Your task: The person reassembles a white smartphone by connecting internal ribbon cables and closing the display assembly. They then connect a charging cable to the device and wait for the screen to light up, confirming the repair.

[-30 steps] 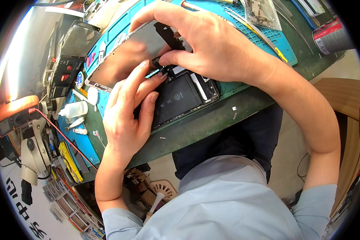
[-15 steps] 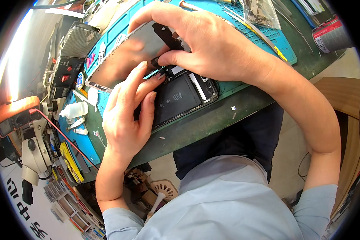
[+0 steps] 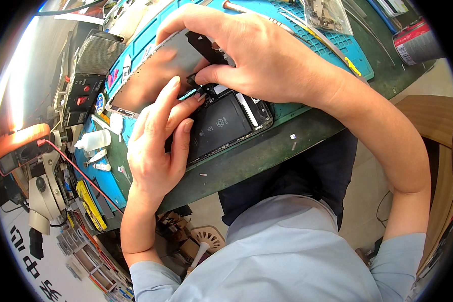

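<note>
An opened smartphone lies at the bench's front edge, its body (image 3: 221,124) showing a black battery and small inner parts. The screen panel (image 3: 148,75) is tilted up at the far side, its shiny metal back toward me. My right hand (image 3: 267,58) grips the panel's right end, fingers behind and thumb bent in near a dark flex part. My left hand (image 3: 156,138) rests over the body's left end with fingers apart. One of its fingertips presses near the connectors in the gap between panel and body, while its thumb lies beside the battery.
A blue repair mat (image 3: 355,55) covers the green bench. Tweezers (image 3: 312,30) and a parts bag (image 3: 329,15) lie behind my right hand. At left stand a squeeze bottle (image 3: 94,140), a black device (image 3: 80,95) and an orange-cased meter (image 3: 22,148). A can (image 3: 415,43) stands far right.
Both hands and the screen panel have shifted very slightly left. The grip on the panel and the left fingertip's place inside the phone look the same.
</note>
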### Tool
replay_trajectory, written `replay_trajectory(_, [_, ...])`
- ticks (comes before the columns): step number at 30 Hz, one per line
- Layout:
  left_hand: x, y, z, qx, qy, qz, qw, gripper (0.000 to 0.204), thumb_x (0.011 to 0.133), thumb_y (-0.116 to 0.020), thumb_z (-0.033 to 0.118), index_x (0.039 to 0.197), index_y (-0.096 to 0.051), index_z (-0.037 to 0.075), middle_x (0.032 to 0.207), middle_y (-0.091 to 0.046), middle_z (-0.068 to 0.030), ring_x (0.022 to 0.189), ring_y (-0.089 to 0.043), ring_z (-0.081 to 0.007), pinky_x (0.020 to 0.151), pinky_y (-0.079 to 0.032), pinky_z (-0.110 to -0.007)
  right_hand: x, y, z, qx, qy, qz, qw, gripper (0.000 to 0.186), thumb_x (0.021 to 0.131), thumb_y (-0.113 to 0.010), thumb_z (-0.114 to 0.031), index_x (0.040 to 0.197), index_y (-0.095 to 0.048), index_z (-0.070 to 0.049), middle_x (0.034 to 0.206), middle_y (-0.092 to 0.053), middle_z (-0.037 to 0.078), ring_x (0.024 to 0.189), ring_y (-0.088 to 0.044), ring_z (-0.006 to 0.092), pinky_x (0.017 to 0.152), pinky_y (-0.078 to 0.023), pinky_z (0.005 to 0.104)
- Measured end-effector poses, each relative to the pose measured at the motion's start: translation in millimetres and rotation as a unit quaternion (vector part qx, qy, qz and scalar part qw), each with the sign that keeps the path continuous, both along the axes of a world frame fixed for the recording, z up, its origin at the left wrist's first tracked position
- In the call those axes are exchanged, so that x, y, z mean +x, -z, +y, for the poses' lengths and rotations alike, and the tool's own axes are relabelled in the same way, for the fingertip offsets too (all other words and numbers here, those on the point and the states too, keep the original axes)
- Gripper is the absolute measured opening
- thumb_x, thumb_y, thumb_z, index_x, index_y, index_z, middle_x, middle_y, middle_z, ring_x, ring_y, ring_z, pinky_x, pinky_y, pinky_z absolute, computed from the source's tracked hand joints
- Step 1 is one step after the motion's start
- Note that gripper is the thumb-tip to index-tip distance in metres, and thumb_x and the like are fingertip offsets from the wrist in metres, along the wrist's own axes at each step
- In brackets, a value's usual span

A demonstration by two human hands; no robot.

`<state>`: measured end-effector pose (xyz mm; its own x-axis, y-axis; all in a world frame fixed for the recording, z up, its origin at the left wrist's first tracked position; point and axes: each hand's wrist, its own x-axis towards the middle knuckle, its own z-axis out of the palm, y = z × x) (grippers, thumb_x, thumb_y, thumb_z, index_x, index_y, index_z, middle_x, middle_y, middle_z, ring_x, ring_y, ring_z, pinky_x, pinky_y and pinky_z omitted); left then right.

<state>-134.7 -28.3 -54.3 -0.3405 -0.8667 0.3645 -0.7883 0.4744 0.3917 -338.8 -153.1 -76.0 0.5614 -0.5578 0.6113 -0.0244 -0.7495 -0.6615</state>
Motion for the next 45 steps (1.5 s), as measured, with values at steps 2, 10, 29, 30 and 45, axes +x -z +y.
replay_trajectory(2, [1.1,0.1,0.2,-0.007,0.006,-0.012,1.000,0.051,0.092,-0.064,-0.005,0.140,-0.050,-0.008,0.111,-0.076,-0.0122,0.099,-0.070,-0.0297,0.091,-0.053,-0.036,-9.5,-16.7,3.1,0.031,-0.040,0.014,0.999,0.055,0.083,-0.069,-0.003,0.133,-0.048,-0.005,0.095,-0.068,0.022,0.090,-0.068,0.0407,0.077,-0.055,0.0445])
replay_trajectory(10, [0.3,-2.6,-1.0,-0.015,0.017,-0.042,0.999,0.050,0.094,-0.063,-0.003,0.141,-0.048,-0.009,0.113,-0.075,-0.0128,0.101,-0.070,-0.0312,0.092,-0.053,-0.037,-5.6,-11.0,2.6,0.039,-0.045,-0.019,0.998,0.055,0.083,-0.068,-0.002,0.134,-0.046,-0.002,0.097,-0.067,0.024,0.092,-0.068,0.0422,0.078,-0.055,0.0449])
replay_trajectory(29, [-2.4,-8.2,-2.4,-0.029,0.031,-0.069,0.997,0.050,0.092,-0.063,-0.005,0.140,-0.050,-0.008,0.113,-0.075,-0.0150,0.100,-0.071,-0.0311,0.090,-0.055,-0.038,-6.5,-9.7,2.4,0.021,-0.046,-0.026,0.998,0.056,0.082,-0.069,-0.001,0.133,-0.047,-0.002,0.101,-0.068,0.024,0.094,-0.068,0.0422,0.080,-0.056,0.0445])
replay_trajectory(30, [-2.9,-9.3,-3.2,-0.032,0.035,-0.075,0.996,0.051,0.092,-0.063,-0.005,0.140,-0.050,-0.008,0.113,-0.075,-0.0152,0.099,-0.071,-0.0311,0.090,-0.055,-0.038,-6.9,-8.5,2.3,0.011,-0.045,-0.034,0.998,0.056,0.082,-0.069,-0.001,0.133,-0.047,-0.002,0.102,-0.068,0.024,0.094,-0.068,0.0421,0.080,-0.056,0.0444])
replay_trajectory(45, [-9.2,-13.4,-5.9,-0.049,0.053,-0.088,0.994,0.054,0.090,-0.065,-0.007,0.142,-0.049,-0.009,0.109,-0.074,-0.0186,0.094,-0.072,-0.0294,0.083,-0.058,-0.038,-7.0,-10.0,2.8,0.039,-0.044,-0.008,0.998,0.057,0.082,-0.069,-0.001,0.134,-0.047,-0.002,0.100,-0.069,0.023,0.093,-0.069,0.0418,0.078,-0.056,0.0447])
